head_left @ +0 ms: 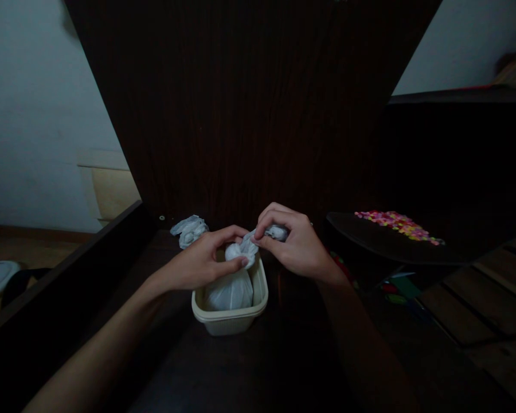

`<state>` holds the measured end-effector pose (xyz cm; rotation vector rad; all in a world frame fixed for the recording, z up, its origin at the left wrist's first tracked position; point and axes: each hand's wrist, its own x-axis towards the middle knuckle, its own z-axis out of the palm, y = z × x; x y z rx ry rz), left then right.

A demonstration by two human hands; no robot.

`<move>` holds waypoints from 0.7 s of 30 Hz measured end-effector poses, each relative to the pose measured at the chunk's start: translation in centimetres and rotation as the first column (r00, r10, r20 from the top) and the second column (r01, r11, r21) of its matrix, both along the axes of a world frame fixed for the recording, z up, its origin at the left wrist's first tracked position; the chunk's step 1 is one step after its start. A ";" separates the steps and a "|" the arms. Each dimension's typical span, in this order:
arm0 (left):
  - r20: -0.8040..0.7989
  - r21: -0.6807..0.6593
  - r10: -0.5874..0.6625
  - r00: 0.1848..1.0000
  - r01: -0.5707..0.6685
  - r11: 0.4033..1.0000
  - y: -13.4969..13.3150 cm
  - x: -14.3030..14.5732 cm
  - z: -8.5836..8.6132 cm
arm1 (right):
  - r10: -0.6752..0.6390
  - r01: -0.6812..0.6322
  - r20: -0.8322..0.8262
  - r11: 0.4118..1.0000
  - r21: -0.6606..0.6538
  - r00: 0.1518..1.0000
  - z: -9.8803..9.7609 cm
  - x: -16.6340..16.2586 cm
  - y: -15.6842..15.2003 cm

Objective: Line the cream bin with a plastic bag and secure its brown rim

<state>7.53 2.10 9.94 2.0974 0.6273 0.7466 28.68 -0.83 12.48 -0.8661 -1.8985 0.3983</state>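
The two hands are working close together, both closing on a twisted white plastic bundle [246,252] just above a cream tub [236,315]. The left hand [198,261] is bracketing the bundle's rounded part between thumb and fingers, while the right hand [296,241] is pinching its narrower part, a crumpled end showing by the curled fingers. Directly below the left hand, a larger white bag [230,291] is lying inside the tub; whether it is joining the bundle, I cannot tell. The tub is standing on a dark tabletop [206,373], nearer the wearer than the hands.

Just beyond the left hand, a crumpled plastic bag [191,230] is resting near the foot of a dark wooden panel [258,115], which is rising behind both hands. A raised dark edge [69,275] is running along to the left of the left hand. Well to the right of the right hand, a cluster of pink and yellow pieces [398,225] is lying on a dark, round-edged object [356,232]. Nearer the wearer, wooden slats [477,298] are showing at the far right.
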 end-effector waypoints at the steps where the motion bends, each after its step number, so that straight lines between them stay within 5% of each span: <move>1: -0.017 0.009 -0.002 1.000 0.002 1.000 0.0 -0.1 0.0 | -0.008 0.008 -0.006 1.000 0.005 1.000 0.0 0.0 0.0; 15: -0.001 -0.074 0.020 1.000 -0.020 0.997 0.0 -0.1 0.7 | 0.001 -0.005 0.114 0.999 0.031 0.994 0.2 0.3 -0.1; 21: -0.053 0.055 0.082 0.995 -0.079 0.995 -0.1 0.0 0.9 | 0.084 -0.075 0.177 0.996 -0.056 0.981 0.1 0.4 -0.1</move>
